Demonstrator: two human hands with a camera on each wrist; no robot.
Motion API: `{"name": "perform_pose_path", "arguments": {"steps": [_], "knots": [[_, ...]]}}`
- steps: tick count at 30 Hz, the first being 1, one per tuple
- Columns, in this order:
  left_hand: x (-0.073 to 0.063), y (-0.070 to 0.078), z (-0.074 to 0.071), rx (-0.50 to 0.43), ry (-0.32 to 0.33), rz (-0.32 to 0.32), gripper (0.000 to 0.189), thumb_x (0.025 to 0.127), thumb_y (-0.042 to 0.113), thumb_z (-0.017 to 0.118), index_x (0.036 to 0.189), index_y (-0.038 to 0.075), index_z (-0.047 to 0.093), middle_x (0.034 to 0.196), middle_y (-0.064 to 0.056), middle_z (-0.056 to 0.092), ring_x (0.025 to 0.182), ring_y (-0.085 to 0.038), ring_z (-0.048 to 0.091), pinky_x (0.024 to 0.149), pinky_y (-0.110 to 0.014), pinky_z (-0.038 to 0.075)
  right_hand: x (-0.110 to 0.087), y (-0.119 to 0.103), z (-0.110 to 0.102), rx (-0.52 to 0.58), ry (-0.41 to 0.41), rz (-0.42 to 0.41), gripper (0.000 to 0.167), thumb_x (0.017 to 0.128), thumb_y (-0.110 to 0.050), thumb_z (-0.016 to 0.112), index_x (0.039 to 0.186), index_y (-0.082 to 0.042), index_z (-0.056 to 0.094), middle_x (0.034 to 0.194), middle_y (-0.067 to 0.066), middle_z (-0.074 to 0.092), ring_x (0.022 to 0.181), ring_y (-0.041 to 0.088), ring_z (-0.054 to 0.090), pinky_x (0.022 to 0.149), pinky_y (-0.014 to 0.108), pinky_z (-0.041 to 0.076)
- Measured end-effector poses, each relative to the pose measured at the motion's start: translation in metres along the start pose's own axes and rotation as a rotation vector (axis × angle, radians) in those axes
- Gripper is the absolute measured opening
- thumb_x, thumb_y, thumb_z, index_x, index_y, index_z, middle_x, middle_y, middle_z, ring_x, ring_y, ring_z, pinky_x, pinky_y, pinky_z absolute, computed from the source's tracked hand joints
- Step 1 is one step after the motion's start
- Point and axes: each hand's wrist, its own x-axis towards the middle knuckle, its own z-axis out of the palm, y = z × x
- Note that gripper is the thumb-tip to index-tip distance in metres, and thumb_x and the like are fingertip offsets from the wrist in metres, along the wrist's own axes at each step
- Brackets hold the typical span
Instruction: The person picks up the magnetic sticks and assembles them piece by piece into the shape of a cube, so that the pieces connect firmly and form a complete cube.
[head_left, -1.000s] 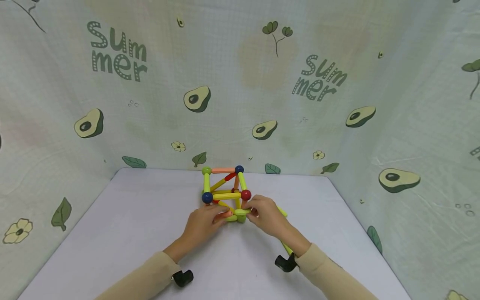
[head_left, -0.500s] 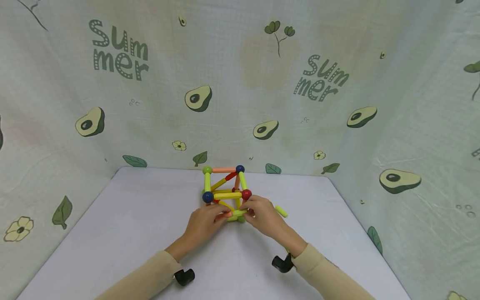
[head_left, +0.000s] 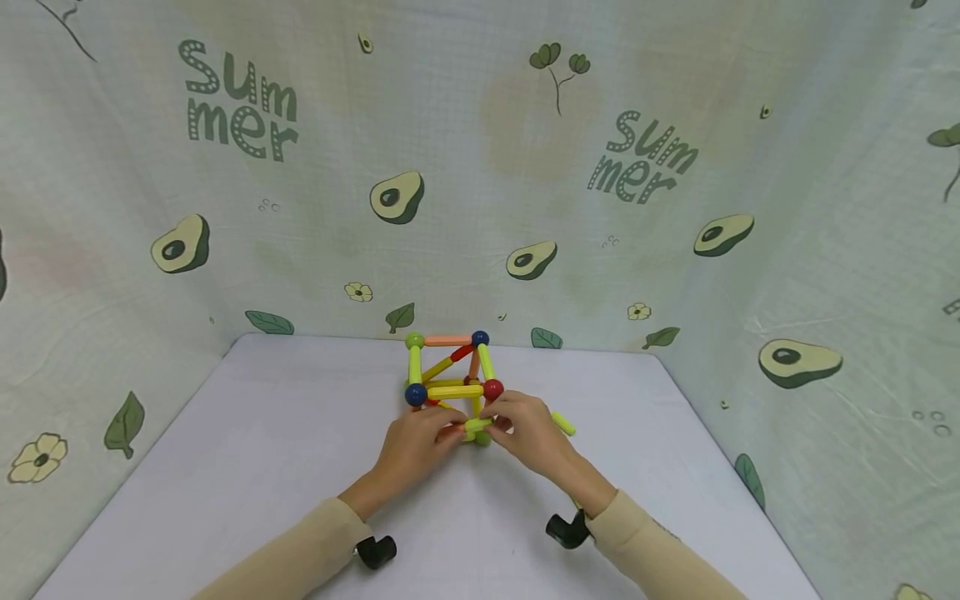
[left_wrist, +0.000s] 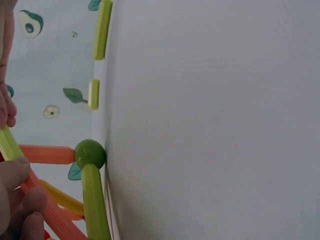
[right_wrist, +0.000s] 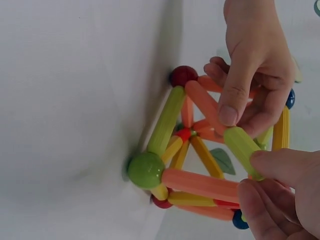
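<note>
A frame of magnetic rods and balls (head_left: 454, 390) stands on the table. My left hand (head_left: 417, 437) pinches an orange rod (right_wrist: 204, 102), which runs up from a dark red ball (right_wrist: 183, 77). Its thumb lies where that rod meets a lime-green rod (right_wrist: 242, 149) end to end. Between thumb and fingers, my right hand (head_left: 528, 427) grips the other end of the lime rod. Together the two rods slant across one side of the frame. Below them a green ball (right_wrist: 146, 170) joins an orange rod and a lime rod at a lower corner.
Two loose lime rods lie by the right hand; in the left wrist view there is a longer rod (left_wrist: 102, 30) and a shorter-looking rod (left_wrist: 94, 94). A printed cloth (head_left: 450, 167) hangs behind the white table (head_left: 262, 433).
The lime rod in my right hand has come up against the end of the orange rod. My left hand has slid slightly right, over the joint.
</note>
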Motion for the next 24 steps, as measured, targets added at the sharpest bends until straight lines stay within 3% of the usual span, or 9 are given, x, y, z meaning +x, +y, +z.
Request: {"name": "perform_pose_path", "arguments": {"steps": [3,10,17,24], "knots": [[0.000,0.000,0.001,0.012,0.014,0.001,0.026,0.089,0.032,0.089,0.112,0.025,0.081,0.103,0.008,0.080,0.094,-0.012,0.072,0.082,-0.033,0.060,0.000,0.003,-0.003,0.006,0.029,-0.014,0.023,0.085,-0.001,0.088,0.107,-0.004,0.080,0.097,0.005,0.074,0.082,0.014,0.068,0.076,0.026,0.062],[0.002,0.003,0.003,0.046,0.046,-0.018,0.023,0.090,0.032,0.088,0.110,0.023,0.081,0.097,0.008,0.079,0.082,-0.009,0.066,0.073,-0.028,0.057,0.002,0.006,-0.009,-0.037,0.132,0.008,0.049,0.079,-0.004,0.094,0.124,-0.006,0.073,0.108,0.009,0.066,0.085,0.019,0.068,0.075,0.030,0.063],[0.003,0.006,0.005,0.047,0.087,-0.058,0.022,0.091,0.029,0.087,0.110,0.021,0.080,0.094,0.006,0.078,0.081,-0.009,0.068,0.072,-0.028,0.058,0.014,0.009,-0.010,-0.034,0.068,0.041,0.057,0.081,-0.011,0.094,0.133,-0.005,0.070,0.131,0.018,0.056,0.094,0.024,0.068,0.080,0.040,0.064],[0.003,0.009,0.005,0.040,0.091,-0.107,0.025,0.090,0.029,0.089,0.111,0.020,0.080,0.094,0.004,0.078,0.080,-0.011,0.065,0.072,-0.029,0.057,0.019,0.014,-0.005,-0.018,0.099,0.026,0.047,0.081,-0.006,0.093,0.124,-0.002,0.073,0.114,0.010,0.064,0.089,0.023,0.066,0.081,0.038,0.063]]}}
